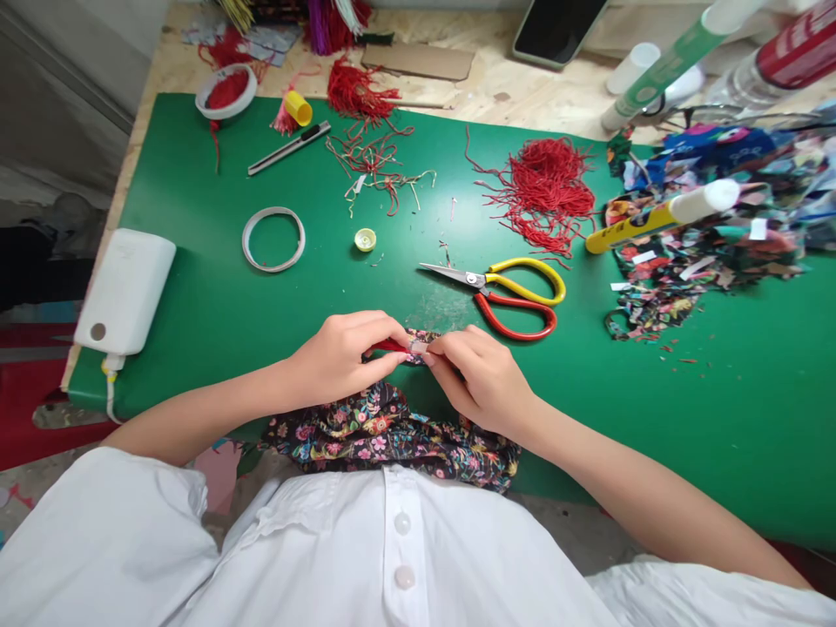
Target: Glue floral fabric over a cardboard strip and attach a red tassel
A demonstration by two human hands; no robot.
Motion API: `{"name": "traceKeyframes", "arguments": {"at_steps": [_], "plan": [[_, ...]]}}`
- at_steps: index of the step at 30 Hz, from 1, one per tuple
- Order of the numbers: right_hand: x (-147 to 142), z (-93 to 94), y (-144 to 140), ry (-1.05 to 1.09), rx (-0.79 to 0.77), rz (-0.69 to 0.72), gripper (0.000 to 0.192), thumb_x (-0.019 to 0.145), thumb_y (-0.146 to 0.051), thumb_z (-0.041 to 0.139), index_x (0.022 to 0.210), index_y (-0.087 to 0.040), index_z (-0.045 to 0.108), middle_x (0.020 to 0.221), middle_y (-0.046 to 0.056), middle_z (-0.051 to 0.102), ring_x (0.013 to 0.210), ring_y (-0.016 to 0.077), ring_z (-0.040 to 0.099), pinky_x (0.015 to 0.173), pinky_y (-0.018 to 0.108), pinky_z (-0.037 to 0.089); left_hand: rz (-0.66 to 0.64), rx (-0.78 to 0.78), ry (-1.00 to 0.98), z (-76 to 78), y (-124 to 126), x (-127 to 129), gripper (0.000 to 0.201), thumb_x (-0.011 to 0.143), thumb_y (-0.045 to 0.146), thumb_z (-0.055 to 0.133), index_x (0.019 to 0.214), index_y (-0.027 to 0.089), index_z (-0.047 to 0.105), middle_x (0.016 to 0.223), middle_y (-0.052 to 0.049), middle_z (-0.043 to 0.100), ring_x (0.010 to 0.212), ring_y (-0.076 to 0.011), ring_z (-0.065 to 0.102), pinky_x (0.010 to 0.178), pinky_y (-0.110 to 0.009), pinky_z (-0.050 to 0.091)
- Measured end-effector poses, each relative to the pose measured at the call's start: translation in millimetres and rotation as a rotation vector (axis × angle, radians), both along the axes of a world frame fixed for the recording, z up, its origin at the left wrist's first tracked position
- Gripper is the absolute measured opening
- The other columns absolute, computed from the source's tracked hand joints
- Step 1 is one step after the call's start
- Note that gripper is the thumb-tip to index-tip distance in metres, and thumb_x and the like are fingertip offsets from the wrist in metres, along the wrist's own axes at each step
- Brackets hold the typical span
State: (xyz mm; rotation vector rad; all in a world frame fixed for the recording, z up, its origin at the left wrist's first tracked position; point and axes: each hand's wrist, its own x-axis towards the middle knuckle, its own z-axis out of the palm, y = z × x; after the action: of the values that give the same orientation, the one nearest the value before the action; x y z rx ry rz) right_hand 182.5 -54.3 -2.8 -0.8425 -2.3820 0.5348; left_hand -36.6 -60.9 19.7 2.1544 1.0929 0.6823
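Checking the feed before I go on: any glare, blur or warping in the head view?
Head view: even, soft light with faint shadows; the green work mat bows from wide-angle warping; red-and-yellow-handled scissors are sharp; left hand and right hand show no motion blur.

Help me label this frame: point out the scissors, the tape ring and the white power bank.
scissors [484, 280], head view, on the pivot.
tape ring [299, 237], head view, on its right rim.
white power bank [125, 292], head view, on its top face.

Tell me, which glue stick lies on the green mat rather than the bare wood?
The yellow glue stick with the white cap, lying on the green mat beside the fabric scraps. The green glue stick lies farther back, on the bare wood.
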Motion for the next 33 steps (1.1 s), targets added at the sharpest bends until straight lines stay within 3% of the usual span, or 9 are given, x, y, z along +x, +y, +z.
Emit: {"name": "traceKeyframes", "arguments": {"at_steps": [6, 13, 33], "plan": [[-1.1, -2.7, 4.5, -0.148, 0.103, -0.073, 0.025, 0.096, -0.017, 0.049, 0.071, -0.019, 0.052, 0.060, 0.001, 0.056, 0.059, 0.0153, 0.042, 0.062, 0.031, 0.030, 0.005, -0.029, 0.106, -2.6, 5.1, -3.5, 0.004, 0.088, 0.015, 0.061, 0.090, 0.016, 0.065, 0.089, -0.002, 0.068, 0.083, -0.0118, 0.063, 0.079, -0.022, 0.050], [-3.5, -6.2, 3.6, -0.246, 0.133, -0.100, 0.028, 0.096, -0.021, 0.050, 0.068, -0.018, 0.055, 0.060, 0.002, 0.055, 0.063, 0.0163, 0.042, 0.065, 0.032, 0.028, 0.032, -0.091, 0.206, -4.9, 4.1, -4.1, 0.010, 0.090, 0.017, 0.055, 0.091, 0.017, 0.065, 0.093, -0.003, 0.066, 0.083, -0.0145, 0.063, 0.078, -0.027, 0.049], [-5.8, -8.3, 2.3, -0.290, 0.138, -0.120, 0.029, 0.095, -0.021, 0.048, 0.067, -0.017, 0.055, 0.061, 0.002, 0.055, 0.064, 0.0171, 0.039, 0.065, 0.033, 0.026, 0.067, -0.031, 0.427, -4.2, 1.7, -0.7, 0.014, 0.093, 0.023, 0.049, 0.086, 0.017, 0.060, 0.095, -0.004, 0.061, 0.079, -0.0159, 0.062, 0.068, -0.028, 0.047]]}}
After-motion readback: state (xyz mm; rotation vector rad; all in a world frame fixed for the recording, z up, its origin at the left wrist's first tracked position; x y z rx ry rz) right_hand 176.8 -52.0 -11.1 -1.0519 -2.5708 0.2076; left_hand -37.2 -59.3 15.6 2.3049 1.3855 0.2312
